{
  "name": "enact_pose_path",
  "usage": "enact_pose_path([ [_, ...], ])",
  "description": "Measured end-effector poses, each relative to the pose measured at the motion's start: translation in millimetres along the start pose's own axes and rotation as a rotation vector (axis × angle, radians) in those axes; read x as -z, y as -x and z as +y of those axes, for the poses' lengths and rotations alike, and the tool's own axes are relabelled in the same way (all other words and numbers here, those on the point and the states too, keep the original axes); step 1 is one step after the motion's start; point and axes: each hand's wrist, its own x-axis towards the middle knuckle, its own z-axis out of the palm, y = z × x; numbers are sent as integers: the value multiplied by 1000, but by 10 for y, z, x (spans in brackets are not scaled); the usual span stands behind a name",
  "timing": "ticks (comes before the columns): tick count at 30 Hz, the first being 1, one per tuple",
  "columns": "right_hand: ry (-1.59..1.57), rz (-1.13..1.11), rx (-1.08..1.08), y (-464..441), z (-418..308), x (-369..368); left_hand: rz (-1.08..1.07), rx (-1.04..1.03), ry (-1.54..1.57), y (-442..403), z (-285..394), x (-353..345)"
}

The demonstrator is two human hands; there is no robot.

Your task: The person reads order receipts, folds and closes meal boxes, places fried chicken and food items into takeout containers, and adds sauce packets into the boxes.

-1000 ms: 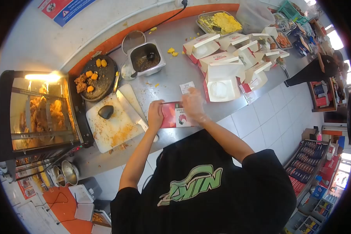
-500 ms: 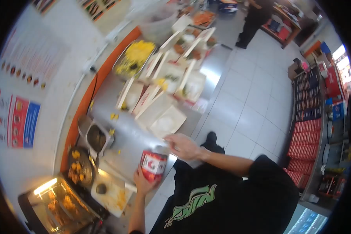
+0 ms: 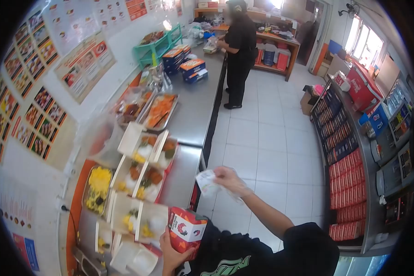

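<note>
Low in the head view, my left hand (image 3: 171, 254) grips a red takeaway box (image 3: 183, 237) with a white label band and a printed logo. My right hand (image 3: 232, 182), in a clear plastic glove, is raised out over the floor beside the counter. Its fingers pinch a small white paper packet or slip (image 3: 207, 179); I cannot tell which. Left of the red box stand several open meal boxes (image 3: 152, 220) with rice, yellow food and greens. A metal tray (image 3: 106, 181) of yellow pieces and dark greens lies near the wall.
Farther along the steel counter (image 3: 188, 115) are a tray of orange food (image 3: 162, 110), blue-orange boxes (image 3: 193, 70) and a green rack (image 3: 157, 48). A person in black (image 3: 241, 50) stands at the far end. Shelves of stacked red boxes (image 3: 347, 184) line the right side.
The view has swung up along the counter. My right hand has moved away from the red box and now holds out the white paper item. My left hand still holds the box.
</note>
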Motion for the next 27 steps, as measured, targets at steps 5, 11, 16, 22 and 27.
enact_pose_path([
  [5,228,132,238,-2164,230,381,61,-135,-42,-1332,264,-490],
  [11,481,131,94,-4336,126,1081,91,-116,-90,-3234,699,-993],
  [16,1086,-133,130,-5524,864,1575,237,-81,-295,-4889,1076,-1241],
  [22,905,-377,185,-6005,631,1938,361,68,-454,-6429,1052,-1773],
  [27,681,-244,65,-6502,174,2407,195,352,-612,-6823,1168,-1987],
])
